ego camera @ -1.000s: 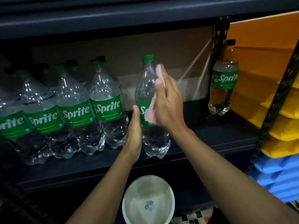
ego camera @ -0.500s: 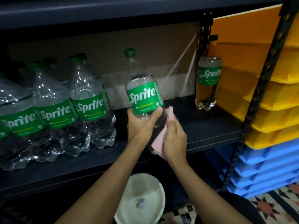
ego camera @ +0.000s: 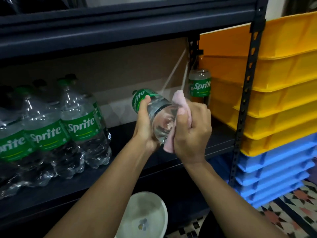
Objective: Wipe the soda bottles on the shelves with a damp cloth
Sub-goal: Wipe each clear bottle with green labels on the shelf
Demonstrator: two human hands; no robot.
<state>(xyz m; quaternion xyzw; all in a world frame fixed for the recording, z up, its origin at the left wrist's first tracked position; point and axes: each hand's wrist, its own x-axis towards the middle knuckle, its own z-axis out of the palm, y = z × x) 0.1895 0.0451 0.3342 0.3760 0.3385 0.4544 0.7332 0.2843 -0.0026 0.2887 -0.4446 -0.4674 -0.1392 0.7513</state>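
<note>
My left hand (ego camera: 144, 127) grips a clear Sprite bottle (ego camera: 159, 115) with a green label, lifted off the shelf and tipped so its base faces me. My right hand (ego camera: 192, 129) presses a pink cloth (ego camera: 180, 103) against the bottle's right side and base. Several more Sprite bottles (ego camera: 80, 127) stand in a row at the left of the dark shelf (ego camera: 219, 141). One lone Sprite bottle (ego camera: 199, 85) stands at the shelf's far right, behind the upright post.
A white bowl (ego camera: 147, 215) sits below the shelf between my forearms. Stacked yellow trays (ego camera: 281, 93) and blue trays (ego camera: 274, 172) stand right of the perforated shelf post (ego camera: 245, 100). A patterned floor shows at the lower right.
The bottle went from standing on the shelf to lifted and tilted with its base toward me. My right hand with the cloth moved from the label down to the base.
</note>
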